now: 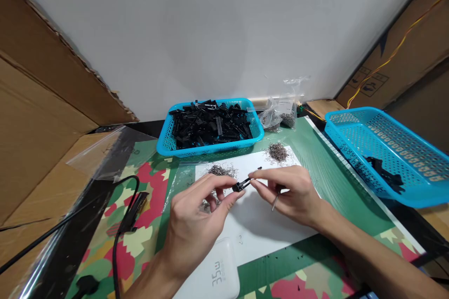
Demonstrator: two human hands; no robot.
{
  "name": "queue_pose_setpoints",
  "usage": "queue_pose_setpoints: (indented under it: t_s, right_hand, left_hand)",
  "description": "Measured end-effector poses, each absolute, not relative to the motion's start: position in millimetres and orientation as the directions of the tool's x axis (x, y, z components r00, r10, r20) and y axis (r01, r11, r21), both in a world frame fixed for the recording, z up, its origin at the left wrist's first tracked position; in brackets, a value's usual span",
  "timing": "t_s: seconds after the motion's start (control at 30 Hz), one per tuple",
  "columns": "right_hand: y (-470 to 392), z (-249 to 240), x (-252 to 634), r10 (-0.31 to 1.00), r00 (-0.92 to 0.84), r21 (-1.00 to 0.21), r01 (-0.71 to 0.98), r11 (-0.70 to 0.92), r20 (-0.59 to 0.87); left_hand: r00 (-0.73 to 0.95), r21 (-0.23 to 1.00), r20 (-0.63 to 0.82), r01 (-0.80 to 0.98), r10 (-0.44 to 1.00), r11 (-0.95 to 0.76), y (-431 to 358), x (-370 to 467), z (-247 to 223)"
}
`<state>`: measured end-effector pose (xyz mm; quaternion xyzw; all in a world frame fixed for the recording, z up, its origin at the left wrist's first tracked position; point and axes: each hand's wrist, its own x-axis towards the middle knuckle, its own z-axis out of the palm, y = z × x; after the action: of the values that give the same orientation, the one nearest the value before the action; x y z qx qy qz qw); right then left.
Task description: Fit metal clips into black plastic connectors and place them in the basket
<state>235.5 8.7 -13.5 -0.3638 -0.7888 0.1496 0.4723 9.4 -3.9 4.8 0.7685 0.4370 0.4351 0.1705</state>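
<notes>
Over the white paper (277, 229), a slim black plastic part (242, 185) is held between my two hands. The thumb and index finger of my left hand (199, 210) pinch its near, thicker end. At its far end, the fingertips of my right hand (289, 191) close on the narrower stretch. A thin metal rod (275, 202) with a dark end is also tucked among the right fingers; its kind is not clear. A pile of small metal pieces, like tiny springs (220, 169), lies behind my left hand, and another pile (278, 152) lies farther right.
A blue basket (210, 150) full of black plastic parts stands at the back. At right, another blue basket (372, 121) holds several black parts. Plastic bags (287, 114) lie by the wall. A white power bank (224, 271) sits in front; a black cable (115, 247) runs along the left.
</notes>
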Motion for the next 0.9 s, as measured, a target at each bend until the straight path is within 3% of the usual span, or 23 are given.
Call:
queue_pose_setpoints:
  t_s: [0.17, 0.27, 0.47, 0.53, 0.7, 0.9]
  right_hand:
    - [11.5, -2.9, 243.2, 0.854, -0.193, -0.740, 0.431, 0.516, 0.483]
    - [14.9, -0.5, 247.6, 0.809, -0.288, -0.696, 0.414, 0.587, 0.512]
    - [19.4, -7.1, 244.7, 0.697, -0.458, -0.472, 0.518, 0.713, 0.552]
    - [19.5, -9.6, 241.4, 0.719, -0.425, -0.485, 0.538, 0.689, 0.550]
    - [17.6, -12.8, 233.6, 0.819, -0.331, -0.654, 0.493, 0.574, 0.469]
    - [18.2, -12.6, 235.9, 0.794, -0.372, -0.512, 0.616, 0.599, 0.480]
  left_hand:
    - [0.317, 0.589, 0.474, 0.578, 0.821, -0.564, -1.6, 8.8, 0.8]
    - [0.350, 0.511, 0.377, 0.694, 0.858, -0.507, -2.4, 9.6, 0.4]
    - [0.329, 0.387, 0.217, 0.836, 0.919, -0.390, -6.0, 15.3, 7.2]
    - [0.343, 0.366, 0.183, 0.846, 0.921, -0.388, -6.3, 16.4, 7.4]
    - [0.406, 0.326, 0.155, 0.840, 0.901, -0.435, -7.2, 15.7, 4.5]
    - [0.454, 0.291, 0.152, 0.828, 0.878, -0.479, -8.2, 14.3, 1.4]
